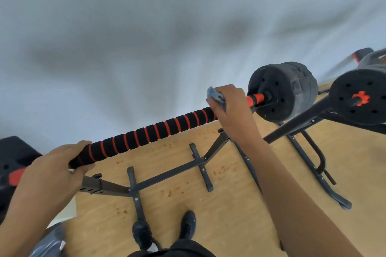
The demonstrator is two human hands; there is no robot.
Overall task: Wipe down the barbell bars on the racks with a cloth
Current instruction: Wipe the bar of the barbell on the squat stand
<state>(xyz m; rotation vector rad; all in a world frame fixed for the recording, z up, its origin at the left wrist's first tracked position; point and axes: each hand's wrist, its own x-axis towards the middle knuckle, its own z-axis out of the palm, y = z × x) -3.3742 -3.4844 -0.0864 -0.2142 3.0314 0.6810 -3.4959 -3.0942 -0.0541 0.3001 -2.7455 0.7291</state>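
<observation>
I am pressing the blue cloth [216,96] with my right hand [231,108] clamped around the padded barbell bar [146,134] beside its weight plates [282,92]; left hand [56,165] is gripping the opposite end. The second barbell [360,98] beyond those plates appears unwiped.

The barbell bar [150,131], black foam with orange rings, rests on the rack [167,173]. Left hand [60,165] grips its near end. Right hand [229,106] presses a blue cloth [215,95] around the bar beside the weight plates [282,92].
</observation>
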